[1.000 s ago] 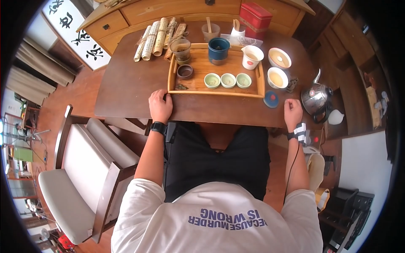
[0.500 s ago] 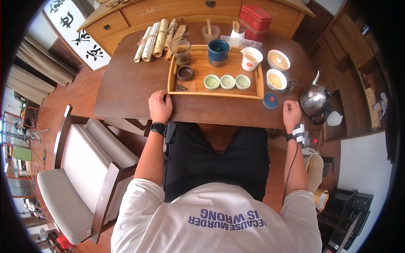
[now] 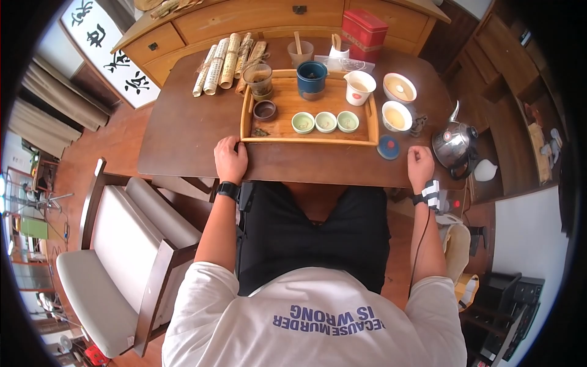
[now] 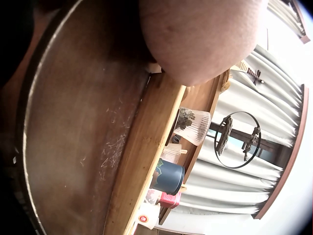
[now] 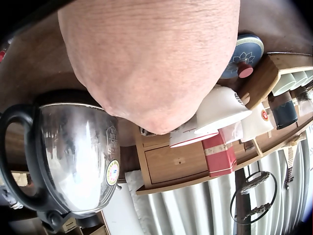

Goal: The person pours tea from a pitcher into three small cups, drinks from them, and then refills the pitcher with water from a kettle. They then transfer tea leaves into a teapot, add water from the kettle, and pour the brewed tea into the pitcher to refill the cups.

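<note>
My left hand [image 3: 230, 160] rests on the brown table beside the near left corner of a wooden tray [image 3: 312, 142], holding nothing. On the table's right side my right hand [image 3: 420, 165] lies with loosely curled, empty fingers. It is between a blue lid with a red knob [image 3: 388, 147] and a steel kettle [image 3: 454, 144]. The tray carries three pale green teacups [image 3: 326, 122], a dark blue pot [image 3: 312, 79], a white pitcher [image 3: 359, 88], a small brown cup [image 3: 265, 110] and a ribbed glass [image 3: 258, 73] with dark leaves. The wrist views hide the fingers behind the hands.
Two bowls of liquid, a larger one [image 3: 400, 88] and a smaller white one [image 3: 397, 116], stand right of the tray. Rolled scrolls [image 3: 220, 64] lie at the back left. A red box [image 3: 364, 35] stands behind. An armchair [image 3: 125, 251] is at the left.
The head view has shifted slightly, so the tray and its cups appear a little lower and further left. Both hands stay resting on the table; nothing has been picked up.
</note>
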{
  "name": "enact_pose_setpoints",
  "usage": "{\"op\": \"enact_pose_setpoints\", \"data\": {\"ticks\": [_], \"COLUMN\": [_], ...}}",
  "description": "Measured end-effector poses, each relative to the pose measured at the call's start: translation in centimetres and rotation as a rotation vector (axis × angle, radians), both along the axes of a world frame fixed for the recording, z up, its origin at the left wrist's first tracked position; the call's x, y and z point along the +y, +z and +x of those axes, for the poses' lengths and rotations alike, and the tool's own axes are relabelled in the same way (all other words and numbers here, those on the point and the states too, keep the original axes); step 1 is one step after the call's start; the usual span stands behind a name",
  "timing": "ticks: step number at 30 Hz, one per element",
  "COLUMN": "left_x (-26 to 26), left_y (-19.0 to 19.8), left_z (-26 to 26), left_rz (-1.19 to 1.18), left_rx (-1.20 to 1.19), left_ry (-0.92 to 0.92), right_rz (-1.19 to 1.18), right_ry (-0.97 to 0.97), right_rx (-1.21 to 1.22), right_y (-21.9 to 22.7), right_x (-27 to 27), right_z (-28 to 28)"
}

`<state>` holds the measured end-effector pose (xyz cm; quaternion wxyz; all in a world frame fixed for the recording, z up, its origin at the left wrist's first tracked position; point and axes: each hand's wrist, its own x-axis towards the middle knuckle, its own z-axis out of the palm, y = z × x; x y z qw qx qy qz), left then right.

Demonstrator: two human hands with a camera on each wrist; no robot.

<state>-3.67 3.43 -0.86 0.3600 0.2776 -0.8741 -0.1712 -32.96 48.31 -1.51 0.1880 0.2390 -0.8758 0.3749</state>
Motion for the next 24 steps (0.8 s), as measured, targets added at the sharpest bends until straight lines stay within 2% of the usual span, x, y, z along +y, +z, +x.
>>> {"op": "enact_pose_setpoints", "data": {"ticks": [24], "left_x": [-0.03], "left_y": [-0.03], "left_z": [-0.03], "left_rz": [0.016], "left_rx": [-0.018], "left_ry": [0.01], "right_rz": [0.014], "right_ry": [-0.012], "right_rx": [0.01], "right_y": [-0.22], "right_x": [0.04], "right_z": [-0.15]}}
